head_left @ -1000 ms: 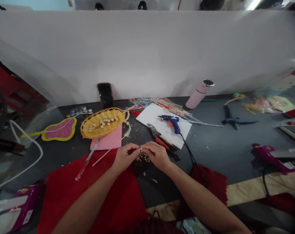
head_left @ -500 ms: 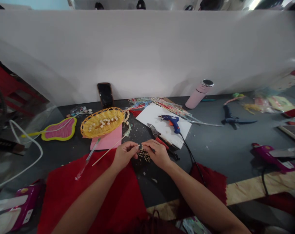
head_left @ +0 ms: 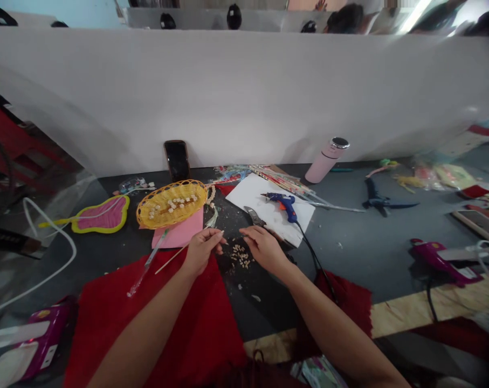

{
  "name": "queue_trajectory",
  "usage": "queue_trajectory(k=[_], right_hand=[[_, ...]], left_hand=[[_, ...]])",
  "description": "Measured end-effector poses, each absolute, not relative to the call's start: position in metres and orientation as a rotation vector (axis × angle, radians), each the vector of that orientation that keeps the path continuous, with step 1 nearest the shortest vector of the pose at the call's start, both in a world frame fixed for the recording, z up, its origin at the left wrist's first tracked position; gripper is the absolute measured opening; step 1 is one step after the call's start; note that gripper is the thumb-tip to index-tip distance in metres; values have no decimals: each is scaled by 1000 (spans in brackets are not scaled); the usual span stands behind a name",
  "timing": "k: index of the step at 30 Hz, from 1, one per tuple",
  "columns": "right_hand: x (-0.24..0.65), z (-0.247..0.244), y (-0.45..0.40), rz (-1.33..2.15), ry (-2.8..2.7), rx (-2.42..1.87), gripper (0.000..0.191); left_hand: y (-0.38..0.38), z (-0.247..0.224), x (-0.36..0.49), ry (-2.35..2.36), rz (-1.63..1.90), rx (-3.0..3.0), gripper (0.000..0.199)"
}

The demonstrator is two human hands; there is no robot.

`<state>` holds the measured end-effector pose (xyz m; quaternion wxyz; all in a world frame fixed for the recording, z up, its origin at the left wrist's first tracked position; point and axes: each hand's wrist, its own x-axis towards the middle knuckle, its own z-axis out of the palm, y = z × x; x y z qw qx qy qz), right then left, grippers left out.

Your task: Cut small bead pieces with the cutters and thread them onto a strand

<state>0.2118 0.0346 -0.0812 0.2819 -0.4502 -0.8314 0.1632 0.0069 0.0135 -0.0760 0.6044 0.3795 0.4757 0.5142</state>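
Note:
My left hand (head_left: pixel 205 249) is closed in a pinch, thumb against fingers, over the edge of the red cloth (head_left: pixel 155 323). Whatever sits between its fingertips is too small to make out. My right hand (head_left: pixel 264 247) is apart from it, fingers stretched loosely forward and nothing visible in them. Between and just below the hands lies a loose heap of small pale pieces (head_left: pixel 240 257) on the dark table. Pruning shears (head_left: pixel 254 216) lie just beyond my right hand, partly covered by it. A thin pale stick (head_left: pixel 170 260) rests by my left wrist.
A yellow woven basket (head_left: pixel 172 207) holds several small white cubes. A blue glue gun (head_left: pixel 283 202) with a black cord lies on white paper (head_left: pixel 248 191). Behind stand a phone (head_left: pixel 177 160) and a pink bottle (head_left: pixel 325 161). A blue clamp (head_left: pixel 379 200) lies right.
My hands were fingertip to fingertip over the pale pieces; now they are apart. My right hand's fingers have loosened. The view has tilted up slightly.

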Motion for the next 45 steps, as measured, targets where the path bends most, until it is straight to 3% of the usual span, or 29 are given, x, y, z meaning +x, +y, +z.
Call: queue_trajectory(k=[5, 9, 16, 20, 26, 29, 31, 38, 45], right_hand=[[250, -67, 38, 143, -2363, -1435, 23], [261, -61, 33, -20, -2393, -1622, 30], [251, -74, 38, -64, -2336, -1512, 14], [257, -67, 48, 271, -2052, -1434, 21], [249, -41, 42, 1294, -1453, -1180, 31], [245, -44, 35, 1450, -1422, -997, 25], [244, -48, 32, 1332, -1596, -988, 21], [239, -50, 22, 376, -2399, -1244, 26], [225, -50, 12, 182, -2566, -1249, 23]], left_hand=[[14, -75, 6, 1086, 1193, 857, 25], [15, -77, 7, 1085, 1201, 844, 27], [14, -76, 7, 1091, 1215, 808, 31], [14, -74, 7, 1075, 1219, 792, 30], [14, -75, 7, 1059, 1220, 778, 29], [15, -75, 6, 1052, 1223, 783, 29], [15, -74, 6, 1047, 1227, 778, 28], [18, -73, 7, 1029, 1248, 703, 28], [18, -73, 8, 1035, 1282, 684, 28]])
